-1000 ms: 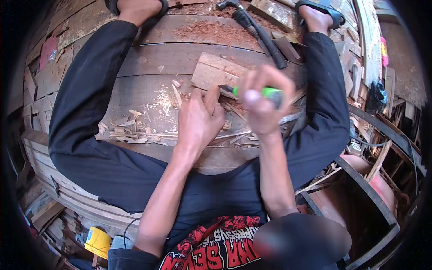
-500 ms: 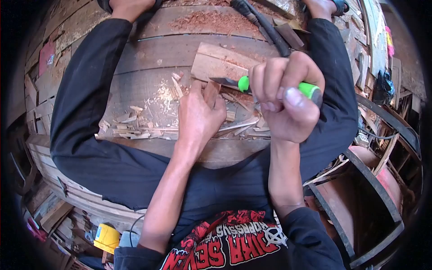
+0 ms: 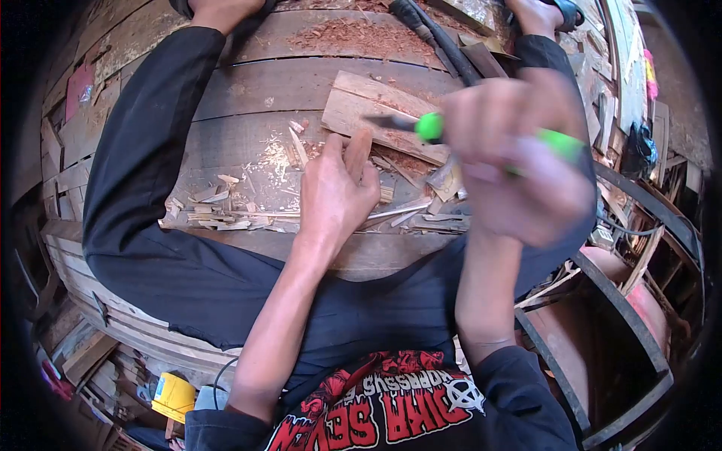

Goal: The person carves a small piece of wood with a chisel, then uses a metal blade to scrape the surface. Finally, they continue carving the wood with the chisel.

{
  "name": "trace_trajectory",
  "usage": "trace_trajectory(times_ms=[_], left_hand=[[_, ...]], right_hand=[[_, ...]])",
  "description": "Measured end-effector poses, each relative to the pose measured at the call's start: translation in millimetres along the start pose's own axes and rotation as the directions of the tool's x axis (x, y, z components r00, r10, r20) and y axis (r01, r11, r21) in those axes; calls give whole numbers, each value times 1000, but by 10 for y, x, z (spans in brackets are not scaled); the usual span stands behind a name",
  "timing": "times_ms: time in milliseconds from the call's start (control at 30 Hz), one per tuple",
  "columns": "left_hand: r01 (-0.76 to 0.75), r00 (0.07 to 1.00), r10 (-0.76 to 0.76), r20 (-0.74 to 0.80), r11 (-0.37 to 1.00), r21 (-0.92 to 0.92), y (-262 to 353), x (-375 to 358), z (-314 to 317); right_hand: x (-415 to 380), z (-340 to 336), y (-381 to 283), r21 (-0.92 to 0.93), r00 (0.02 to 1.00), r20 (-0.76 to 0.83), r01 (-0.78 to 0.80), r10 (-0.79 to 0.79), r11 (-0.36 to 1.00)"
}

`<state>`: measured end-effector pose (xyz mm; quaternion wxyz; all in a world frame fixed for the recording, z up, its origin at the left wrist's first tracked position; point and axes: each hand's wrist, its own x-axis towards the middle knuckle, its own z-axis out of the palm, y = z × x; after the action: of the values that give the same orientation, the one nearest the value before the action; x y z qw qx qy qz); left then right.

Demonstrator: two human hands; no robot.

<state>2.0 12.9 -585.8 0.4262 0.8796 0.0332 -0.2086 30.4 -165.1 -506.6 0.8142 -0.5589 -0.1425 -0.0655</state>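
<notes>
My left hand [image 3: 338, 188] grips a small reddish-brown wood piece [image 3: 359, 152], whose end sticks up between the fingers. My right hand [image 3: 511, 150], smeared by motion, is wrapped round the green handle of a knife [image 3: 428, 128]. The knife's dark blade points left, above a flat wooden board [image 3: 376, 109] and just beyond the tip of the small piece. Blade and small piece look apart. The board lies on the plank floor, with reddish shavings on it.
Wood chips [image 3: 233, 218] lie before my lap, and red shavings [image 3: 346, 36] farther off. A dark-handled tool [image 3: 436, 37] lies near my right foot. My legs bend round both sides. A metal frame [image 3: 624, 301] stands at right, a yellow container [image 3: 174, 396] at lower left.
My right hand has moved right with the knife, and the blade has come away from the small wood piece. My left hand has hardly moved.
</notes>
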Motion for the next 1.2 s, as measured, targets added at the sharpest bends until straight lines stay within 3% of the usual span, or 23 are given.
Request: trace_trajectory(times_ms=[67,167,233,367,467,533,633,700,800,933,1033,1167,1200], left_hand=[[29,999,-28,26,999,-19,9,-19,-18],[5,1000,-5,4,1000,-9,-20,-8,0],[9,1000,-9,-6,1000,-8,-57,-29,11],[-13,1000,13,-3,1000,9,-61,-4,11],[-33,999,33,-3,999,-13,-36,-16,1],[-10,1000,10,-2,999,-30,-54,-27,-20],[-37,999,37,-11,999,-23,-68,-40,5],[-28,999,28,-25,999,-14,-90,-42,9],[2,1000,-2,0,1000,-3,-65,-18,8],[-2,1000,2,-16,999,-53,-79,-4,-15],[-10,1000,9,-21,999,-53,-93,-25,-4],[10,998,-13,-61,999,-35,-87,-16,37],[16,998,-18,-58,1000,-25,-73,-10,47]], right_hand=[[-92,113,485,-222,996,-88,-17,-2,975],[-90,155,450,-100,967,-253,-63,36,993],[8,54,110,123,994,-104,-11,24,992],[84,12,-172,97,1000,2,17,-17,995],[-18,163,257,59,966,-258,-1,17,998],[-55,173,278,68,972,-201,-108,120,992],[-15,192,151,96,971,-219,-72,91,993],[41,181,-83,63,998,-60,3,1,998],[37,225,-188,75,999,-47,-12,16,997],[-134,356,162,-22,984,-165,-74,69,997],[-134,364,97,-118,994,-103,6,-18,993],[-13,218,-315,14,996,84,41,-42,999],[-29,255,-305,-22,999,38,26,-25,999]])
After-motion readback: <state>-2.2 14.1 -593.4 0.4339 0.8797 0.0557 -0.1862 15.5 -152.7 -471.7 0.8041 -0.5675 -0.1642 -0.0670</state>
